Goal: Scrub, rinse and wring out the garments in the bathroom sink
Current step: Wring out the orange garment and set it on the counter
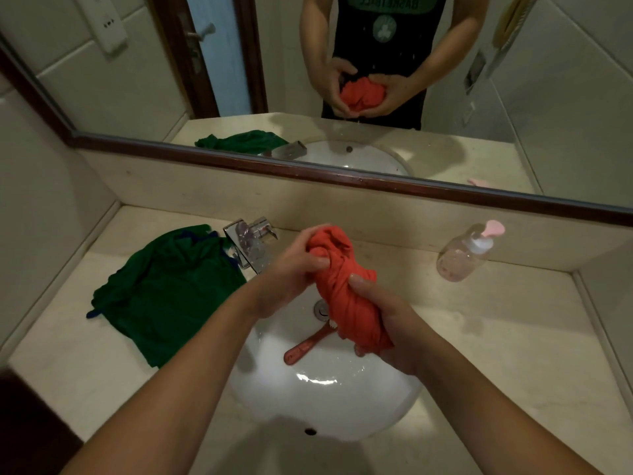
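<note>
Orange garment (346, 289) twisted, gripped by left hand (294, 269) and right hand (387, 323) above sink (325, 399) (brush below).

The only readable text stands on the person's black sleeveless shirt (383, 56), seen in the mirror (239, 161): a green band (358, 3) across the chest carries the word "BASKETBALL" (390, 1) in dark capitals, reversed by the reflection and cut at its top by the picture's edge. Under it sits a round pale emblem (384, 29) with a clover-like shape; any lettering in it is too small to read.
</note>
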